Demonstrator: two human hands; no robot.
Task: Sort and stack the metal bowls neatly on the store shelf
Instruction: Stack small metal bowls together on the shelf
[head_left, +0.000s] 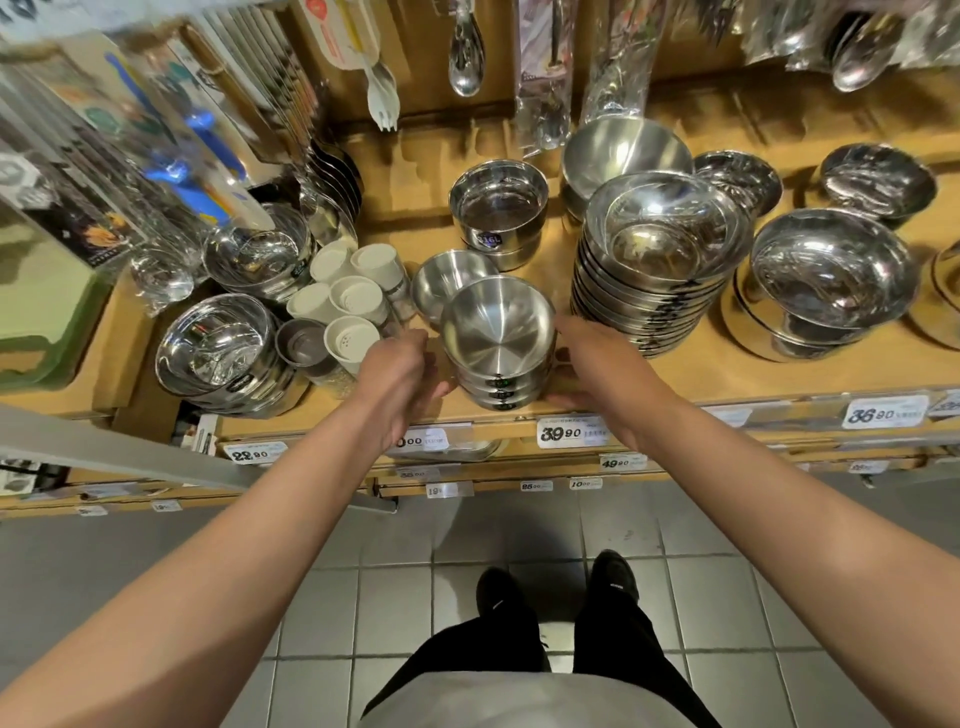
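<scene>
Fingers of my left hand (402, 376) curl against the left side of the short stack of brushed bowls (497, 343); my right hand (592, 371) cups the other side, fingers mostly hidden, so I cannot tell its grip. It stands at the wooden shelf (727, 364) front edge, the tall bowl stack (654, 260) just beside it.

Kitchenware aisle, seen from my head camera: shakers, utensils and price tags around the display.

At 9 o'clock I see white-capped shakers (349, 297) clustered on the wooden ledge; packaged utensils (171, 135) hang at 10 o'clock, a white spork (383, 88) and a hanging ladle (466, 57) at 12. Price tags (570, 431) line the front edge at centre, one reading 39.90. Grey floor tiles (395, 608) and black shoes (613, 577) fill 6 o'clock.
</scene>
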